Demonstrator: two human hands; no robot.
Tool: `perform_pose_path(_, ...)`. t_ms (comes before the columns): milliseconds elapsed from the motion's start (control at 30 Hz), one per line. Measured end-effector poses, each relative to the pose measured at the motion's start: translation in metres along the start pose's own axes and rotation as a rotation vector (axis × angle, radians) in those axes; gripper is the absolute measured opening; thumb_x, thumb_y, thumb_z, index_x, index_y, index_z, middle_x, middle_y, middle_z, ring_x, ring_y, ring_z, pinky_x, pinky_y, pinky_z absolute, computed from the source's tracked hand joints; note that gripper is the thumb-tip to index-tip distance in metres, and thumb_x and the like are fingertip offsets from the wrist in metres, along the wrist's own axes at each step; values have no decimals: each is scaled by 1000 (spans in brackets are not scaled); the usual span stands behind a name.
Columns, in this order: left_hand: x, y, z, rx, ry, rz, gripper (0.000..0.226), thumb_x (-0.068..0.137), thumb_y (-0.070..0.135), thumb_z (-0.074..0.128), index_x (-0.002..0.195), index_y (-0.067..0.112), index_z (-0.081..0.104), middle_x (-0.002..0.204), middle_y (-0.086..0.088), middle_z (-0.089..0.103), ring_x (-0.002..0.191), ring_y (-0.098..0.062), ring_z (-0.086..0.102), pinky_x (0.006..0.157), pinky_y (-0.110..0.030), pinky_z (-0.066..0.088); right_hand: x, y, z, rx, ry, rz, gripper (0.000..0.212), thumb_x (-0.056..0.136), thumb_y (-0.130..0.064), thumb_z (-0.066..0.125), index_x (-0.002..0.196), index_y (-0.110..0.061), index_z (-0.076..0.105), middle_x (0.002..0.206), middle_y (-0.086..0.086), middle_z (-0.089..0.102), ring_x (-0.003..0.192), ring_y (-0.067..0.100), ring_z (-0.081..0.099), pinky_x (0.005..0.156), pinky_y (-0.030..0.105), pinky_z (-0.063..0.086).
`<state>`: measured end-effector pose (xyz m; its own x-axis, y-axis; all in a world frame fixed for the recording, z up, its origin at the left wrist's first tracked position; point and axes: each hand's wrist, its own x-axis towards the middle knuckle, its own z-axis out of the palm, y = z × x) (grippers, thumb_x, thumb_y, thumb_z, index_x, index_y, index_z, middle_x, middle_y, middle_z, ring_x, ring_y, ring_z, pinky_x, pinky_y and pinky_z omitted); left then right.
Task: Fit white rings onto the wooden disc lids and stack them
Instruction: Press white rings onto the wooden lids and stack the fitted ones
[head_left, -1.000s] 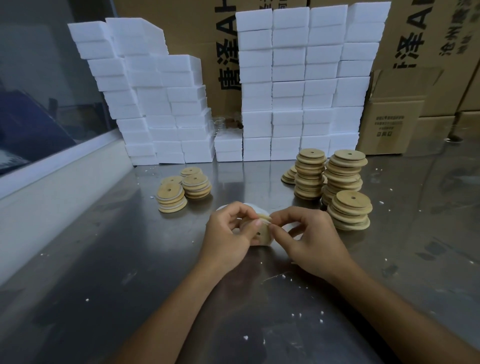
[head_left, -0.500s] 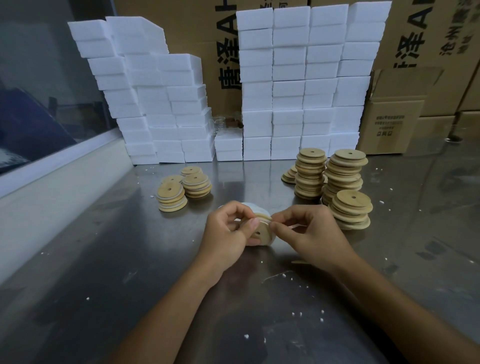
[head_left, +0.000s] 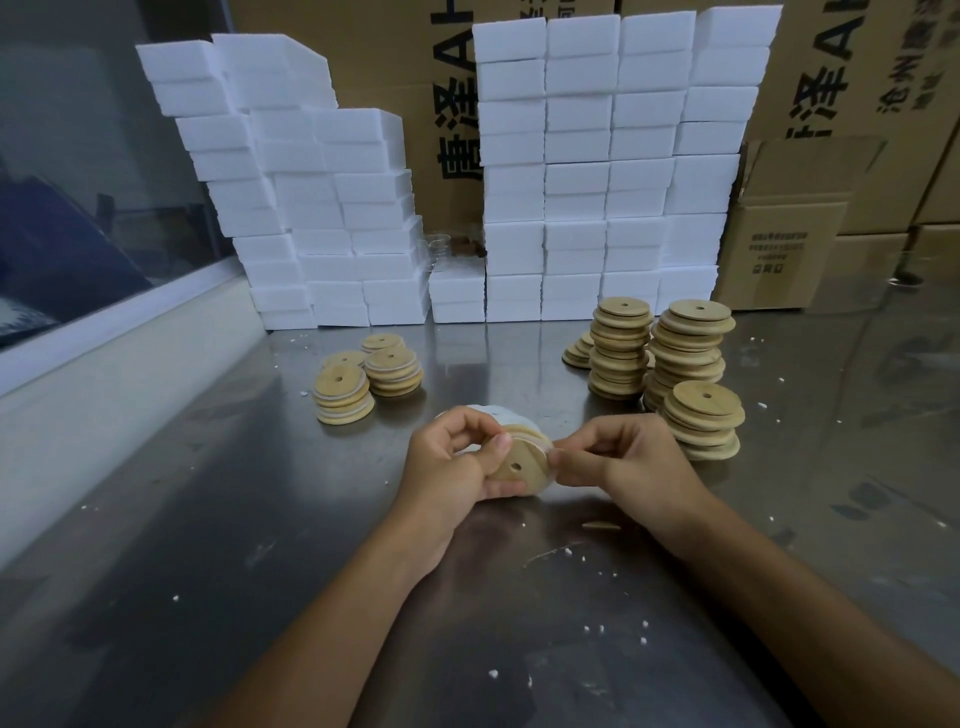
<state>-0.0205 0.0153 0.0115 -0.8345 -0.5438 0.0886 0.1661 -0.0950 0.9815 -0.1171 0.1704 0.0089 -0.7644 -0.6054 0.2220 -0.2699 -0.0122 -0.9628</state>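
Two hands at work: head view, both meet over the steel table (head_left: 218, 519), a little above its surface.
Left hand (head_left: 457, 460): thumb and curled fingers grip the wooden disc lid (head_left: 519, 460), held on edge with its holed face toward the camera.
Right hand (head_left: 618, 460): fingertips pinch the white ring (head_left: 543, 441) at the lid's right rim.
Step in hand: seating the ring around the lid, by my reading; the ring shows along the upper right edge only, the rest is hidden.
Ringed stacks (head_left: 344, 395): low piles to the left, white bands showing.
Bare lids (head_left: 691, 358): taller piles to the right.
Spare rings (head_left: 493, 413): white pile just behind the hands.
Next move calls for: working the ring fully round the rim, then laying the lid on a left pile.
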Motion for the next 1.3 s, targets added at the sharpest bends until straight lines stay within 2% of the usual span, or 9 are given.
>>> perform_pose_path(333,3,-2,-3,-98,41,-64,20,92,-3,59,76,9,58,101,-24,67,86,-31,71,63,-39,59,-3,4,12,-132,32,-48,6,83,-6,78,85,-11,73,78,4,76,69,15,71,65,28,57)
perform_pose_path(467,2,-4,-3,164,18,129,27,91,-1,61,74,20,60,92,-7,68,78,-20,69,54,-35,59,-5,2,13,-281,117,-169,7,84,-9,76,84,-15,73,78,-3,74,72,10,70,68,28,59)
perform_pose_path(600,3,-6,-3,336,8,289,31,89,-2,62,74,26,60,93,-11,67,83,-21,69,53,-35,59,-10,-6,10,-437,162,-369,13,82,-8,74,84,-21,72,78,-12,70,77,4,66,65,17,52)
perform_pose_path(767,3,-6,-2,558,13,469,26,86,6,65,80,30,59,89,7,66,90,-11,66,78,-37,57,-12,-10,12,-526,125,-478,12,84,-10,73,87,-21,69,86,-14,67,85,6,64,68,25,54)
perform_pose_path(833,3,-7,-2,574,31,470,25,86,6,65,79,29,58,90,7,66,91,-10,65,80,-40,56,-11,-8,13,-506,125,-466,10,85,-11,73,89,-20,70,87,-13,68,86,7,64,69,27,55)
perform_pose_path(933,2,-7,0,485,51,388,25,87,1,63,77,23,59,90,-2,68,88,-17,68,74,-44,59,-9,-4,15,-412,127,-422,6,87,-14,73,90,-19,70,86,-14,69,86,7,67,68,24,56)
perform_pose_path(1033,1,-3,3,238,72,242,24,90,-6,59,77,13,58,88,-8,66,76,-16,71,60,-32,59,-5,-1,16,-278,132,-333,6,88,-15,74,87,-16,68,81,-11,71,81,5,69,65,22,55)
perform_pose_path(1167,0,2,4,63,119,106,20,93,-5,56,78,8,59,99,-12,63,70,-14,70,57,-29,58,-2,2,15,-186,106,-242,7,88,-14,74,85,-13,67,75,-6,71,67,4,66,62,21,51)
perform_pose_path(1300,0,6,6,-85,112,11,19,94,-7,53,79,5,55,97,-19,63,76,-23,68,57,-31,59,-1,3,15,-130,111,-213,11,87,-11,75,86,-15,65,78,-4,72,65,8,67,62,24,53)
